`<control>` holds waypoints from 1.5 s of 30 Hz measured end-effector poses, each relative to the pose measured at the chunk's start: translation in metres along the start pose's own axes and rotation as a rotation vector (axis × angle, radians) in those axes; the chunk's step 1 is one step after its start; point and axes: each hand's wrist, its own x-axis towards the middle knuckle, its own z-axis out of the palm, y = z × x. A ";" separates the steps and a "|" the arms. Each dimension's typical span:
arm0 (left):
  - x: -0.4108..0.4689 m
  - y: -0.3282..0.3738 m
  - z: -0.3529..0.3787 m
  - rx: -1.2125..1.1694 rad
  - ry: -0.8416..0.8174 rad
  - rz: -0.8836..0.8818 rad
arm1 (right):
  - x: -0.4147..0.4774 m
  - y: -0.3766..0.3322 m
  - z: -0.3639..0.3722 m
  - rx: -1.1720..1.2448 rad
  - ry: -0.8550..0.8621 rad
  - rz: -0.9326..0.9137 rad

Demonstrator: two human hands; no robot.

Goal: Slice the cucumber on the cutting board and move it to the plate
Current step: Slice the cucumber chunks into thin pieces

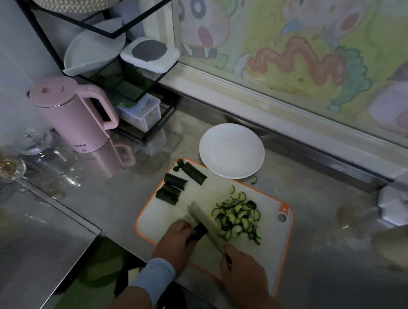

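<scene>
A white cutting board (169,215) with an orange rim lies on the steel counter. My left hand (175,243) holds a dark cucumber piece (200,231) down near the board's front. My right hand (243,272) grips the handle of a knife (203,219), whose blade rests against that piece. A heap of thin cucumber slices (238,218) lies to the right of the blade. Three uncut cucumber chunks (176,180) sit at the board's far left corner. A white plate (231,150), with nothing on it, stands just behind the board.
A pink electric kettle (75,115) stands at the left beside a black wire rack (119,71) with containers. Glassware (36,143) sits left of the kettle. One stray slice (254,180) lies on the counter by the plate. White bundled objects (403,204) lie at the right.
</scene>
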 end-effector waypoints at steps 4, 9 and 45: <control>0.008 0.006 0.002 0.062 -0.029 0.076 | 0.006 0.002 0.002 0.019 -0.033 -0.083; 0.012 0.006 0.000 0.171 -0.113 0.092 | 0.006 -0.004 0.006 -0.110 0.021 -0.145; 0.007 0.002 0.005 0.066 0.037 0.061 | 0.000 0.003 0.006 -0.233 0.118 -0.208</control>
